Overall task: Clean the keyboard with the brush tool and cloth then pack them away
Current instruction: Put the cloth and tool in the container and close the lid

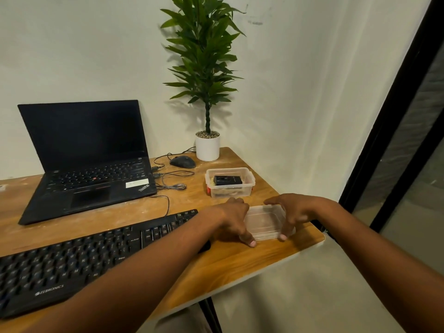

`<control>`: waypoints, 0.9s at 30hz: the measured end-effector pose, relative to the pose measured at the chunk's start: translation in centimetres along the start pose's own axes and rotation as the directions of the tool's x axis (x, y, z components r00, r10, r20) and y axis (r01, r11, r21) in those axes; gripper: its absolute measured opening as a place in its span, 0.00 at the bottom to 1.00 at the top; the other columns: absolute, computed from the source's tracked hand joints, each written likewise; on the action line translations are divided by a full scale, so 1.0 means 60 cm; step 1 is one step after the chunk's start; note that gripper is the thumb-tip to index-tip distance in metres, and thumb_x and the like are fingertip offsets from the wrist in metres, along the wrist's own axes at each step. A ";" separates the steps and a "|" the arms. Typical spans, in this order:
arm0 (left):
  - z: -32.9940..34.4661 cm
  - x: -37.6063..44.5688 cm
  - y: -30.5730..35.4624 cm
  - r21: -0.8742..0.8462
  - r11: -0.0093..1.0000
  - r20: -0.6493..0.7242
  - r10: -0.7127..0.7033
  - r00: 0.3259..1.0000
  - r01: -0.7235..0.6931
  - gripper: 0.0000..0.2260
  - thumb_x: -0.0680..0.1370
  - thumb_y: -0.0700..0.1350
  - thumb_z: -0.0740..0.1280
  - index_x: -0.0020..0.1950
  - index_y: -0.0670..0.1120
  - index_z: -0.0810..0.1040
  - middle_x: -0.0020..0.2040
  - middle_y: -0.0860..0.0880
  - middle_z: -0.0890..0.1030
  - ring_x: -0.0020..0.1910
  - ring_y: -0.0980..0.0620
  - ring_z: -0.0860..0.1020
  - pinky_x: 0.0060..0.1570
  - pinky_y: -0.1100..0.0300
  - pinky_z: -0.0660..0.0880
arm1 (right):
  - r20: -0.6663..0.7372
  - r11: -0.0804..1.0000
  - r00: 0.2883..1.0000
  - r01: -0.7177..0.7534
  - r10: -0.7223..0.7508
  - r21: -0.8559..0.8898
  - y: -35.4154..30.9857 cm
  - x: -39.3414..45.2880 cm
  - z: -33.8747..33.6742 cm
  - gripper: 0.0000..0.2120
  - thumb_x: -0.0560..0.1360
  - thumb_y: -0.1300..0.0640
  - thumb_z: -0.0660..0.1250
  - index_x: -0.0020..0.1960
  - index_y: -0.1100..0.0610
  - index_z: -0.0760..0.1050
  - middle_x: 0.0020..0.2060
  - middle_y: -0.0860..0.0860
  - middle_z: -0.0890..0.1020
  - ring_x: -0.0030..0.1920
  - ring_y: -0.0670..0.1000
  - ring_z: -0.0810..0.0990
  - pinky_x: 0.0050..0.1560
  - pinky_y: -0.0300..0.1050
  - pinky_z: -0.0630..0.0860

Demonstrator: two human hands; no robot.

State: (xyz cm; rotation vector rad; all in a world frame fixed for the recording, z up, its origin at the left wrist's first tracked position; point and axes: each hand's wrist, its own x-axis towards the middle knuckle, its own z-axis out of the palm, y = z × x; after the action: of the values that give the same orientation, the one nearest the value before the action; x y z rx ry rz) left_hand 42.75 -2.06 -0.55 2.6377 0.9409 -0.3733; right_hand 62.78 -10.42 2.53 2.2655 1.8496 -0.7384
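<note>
Fingers curled round both short edges of clear lid, left hand and right hand gripping it flat on desk, probably for lifting squarely. One lid, one open box at 12 o'clock holding black tool, cloth not discernible. One keyboard at 9.

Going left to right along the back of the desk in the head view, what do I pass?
Laptop → mouse → white plant pot → clear box holding a black item.
</note>
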 end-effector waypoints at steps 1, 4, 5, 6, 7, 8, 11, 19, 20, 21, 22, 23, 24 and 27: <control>0.002 -0.001 -0.001 -0.016 1.000 -0.018 0.002 1.000 -0.002 0.44 0.68 0.66 0.79 0.76 0.49 0.65 0.72 0.47 0.69 0.69 0.46 0.69 0.68 0.46 0.73 | -0.007 1.000 1.000 0.003 -0.003 0.009 0.005 0.002 0.007 0.56 0.63 0.50 0.87 0.82 0.46 0.60 0.80 0.48 0.65 0.77 0.57 0.66 0.72 0.52 0.73; 0.007 -0.007 -0.003 -0.074 0.997 -0.070 0.002 0.998 -0.007 0.44 0.69 0.64 0.79 0.77 0.48 0.65 0.72 0.47 0.69 0.69 0.47 0.69 0.68 0.50 0.73 | -0.056 1.000 0.998 0.022 -0.021 0.017 0.015 0.006 0.024 0.53 0.64 0.50 0.86 0.81 0.45 0.61 0.79 0.47 0.66 0.76 0.56 0.67 0.72 0.52 0.74; 0.008 -0.008 -0.003 -0.089 0.996 -0.083 0.001 0.997 -0.009 0.44 0.69 0.63 0.79 0.78 0.48 0.65 0.73 0.47 0.69 0.69 0.47 0.70 0.68 0.50 0.73 | -0.070 0.999 0.997 0.026 -0.024 0.031 0.016 0.007 0.026 0.53 0.64 0.51 0.86 0.81 0.45 0.61 0.79 0.47 0.66 0.76 0.56 0.67 0.71 0.52 0.74; 0.009 -0.010 -0.004 -0.100 0.995 -0.093 -0.001 0.996 -0.008 0.44 0.69 0.63 0.79 0.78 0.48 0.65 0.73 0.48 0.69 0.69 0.47 0.70 0.68 0.51 0.73 | -0.078 0.998 0.997 0.033 -0.030 0.047 0.017 0.007 0.027 0.52 0.64 0.52 0.86 0.81 0.46 0.62 0.79 0.47 0.66 0.76 0.56 0.67 0.71 0.52 0.75; 0.009 -0.011 -0.004 -0.107 0.994 -0.100 -0.005 0.995 -0.005 0.43 0.69 0.63 0.79 0.77 0.48 0.66 0.72 0.48 0.70 0.69 0.47 0.70 0.68 0.51 0.73 | -0.084 0.997 0.996 0.042 -0.036 0.061 0.016 0.008 0.027 0.52 0.64 0.52 0.86 0.81 0.45 0.62 0.79 0.47 0.66 0.76 0.56 0.67 0.70 0.51 0.75; 0.007 -0.012 -0.005 -0.111 0.994 -0.105 -0.010 0.994 -0.001 0.42 0.69 0.62 0.80 0.77 0.48 0.67 0.72 0.48 0.71 0.68 0.47 0.71 0.67 0.51 0.74 | -0.091 0.996 0.995 0.049 -0.042 0.071 0.015 0.008 0.026 0.52 0.64 0.52 0.86 0.81 0.45 0.63 0.78 0.47 0.66 0.76 0.56 0.67 0.70 0.51 0.75; -0.005 -0.020 -0.015 -0.115 0.993 -0.131 -0.020 0.991 0.005 0.42 0.69 0.60 0.80 0.76 0.47 0.68 0.72 0.47 0.72 0.69 0.46 0.71 0.69 0.49 0.73 | -0.114 0.993 0.991 0.080 -0.069 0.092 0.005 0.013 0.021 0.51 0.63 0.51 0.86 0.80 0.45 0.64 0.78 0.48 0.67 0.75 0.56 0.67 0.72 0.52 0.74; -0.070 -0.058 -0.080 -0.178 0.984 -0.259 -0.051 0.965 0.005 0.49 0.68 0.57 0.82 0.81 0.45 0.62 0.77 0.47 0.68 0.74 0.46 0.68 0.73 0.53 0.67 | -0.292 0.950 0.936 0.257 -0.199 0.178 -0.037 0.031 -0.026 0.50 0.62 0.49 0.86 0.78 0.44 0.66 0.76 0.47 0.68 0.72 0.54 0.68 0.70 0.56 0.75; -0.078 -0.060 -0.087 -0.182 0.983 -0.276 -0.050 0.960 -0.001 0.48 0.68 0.56 0.82 0.81 0.45 0.63 0.77 0.47 0.69 0.74 0.46 0.69 0.72 0.53 0.67 | -0.309 0.944 0.927 0.277 -0.213 0.178 -0.042 0.035 -0.034 0.50 0.62 0.49 0.86 0.78 0.44 0.66 0.76 0.47 0.68 0.71 0.54 0.69 0.68 0.54 0.75; -0.087 -0.061 -0.094 -0.188 0.982 -0.292 -0.050 0.955 -0.006 0.47 0.68 0.56 0.82 0.80 0.44 0.63 0.77 0.47 0.69 0.73 0.46 0.69 0.72 0.54 0.67 | -0.324 0.939 0.919 0.293 -0.225 0.180 -0.046 0.039 -0.044 0.50 0.62 0.50 0.86 0.78 0.45 0.66 0.75 0.46 0.69 0.70 0.53 0.69 0.65 0.50 0.76; -0.097 -0.061 -0.101 -0.194 0.981 -0.307 -0.053 0.950 -0.009 0.47 0.68 0.56 0.82 0.81 0.44 0.63 0.77 0.47 0.69 0.73 0.46 0.69 0.72 0.54 0.67 | -0.337 0.933 0.912 0.308 -0.235 0.184 -0.051 0.043 -0.055 0.50 0.62 0.51 0.86 0.78 0.46 0.66 0.73 0.46 0.69 0.69 0.53 0.70 0.62 0.47 0.75; -0.106 -0.060 -0.109 -0.201 0.980 -0.319 -0.058 0.946 -0.008 0.48 0.68 0.56 0.82 0.81 0.45 0.62 0.78 0.47 0.68 0.74 0.46 0.68 0.73 0.54 0.66 | -0.351 0.928 0.904 0.323 -0.244 0.187 -0.055 0.048 -0.066 0.50 0.62 0.52 0.87 0.78 0.47 0.66 0.72 0.46 0.70 0.67 0.52 0.70 0.60 0.45 0.74; -0.116 -0.056 -0.118 -0.209 0.978 -0.330 -0.065 0.942 -0.006 0.49 0.68 0.57 0.82 0.82 0.45 0.62 0.78 0.47 0.68 0.75 0.46 0.68 0.74 0.53 0.65 | -0.367 0.921 0.895 0.340 -0.254 0.191 -0.059 0.056 -0.078 0.50 0.62 0.53 0.87 0.78 0.49 0.67 0.71 0.46 0.71 0.66 0.52 0.71 0.60 0.44 0.73; -0.144 -0.038 -0.141 -0.226 0.974 -0.375 -0.075 0.924 -0.013 0.50 0.66 0.58 0.83 0.81 0.45 0.63 0.77 0.48 0.69 0.75 0.46 0.69 0.74 0.53 0.66 | -0.413 0.906 0.869 0.378 -0.274 0.193 -0.067 0.077 -0.110 0.49 0.62 0.55 0.87 0.78 0.51 0.68 0.69 0.45 0.73 0.64 0.49 0.72 0.59 0.41 0.71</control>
State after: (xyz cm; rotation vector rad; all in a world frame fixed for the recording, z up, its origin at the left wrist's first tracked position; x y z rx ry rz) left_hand 36.74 6.10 6.44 2.5291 1.0678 0.2433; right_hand 61.51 -2.73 7.07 2.4186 2.5052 -0.6635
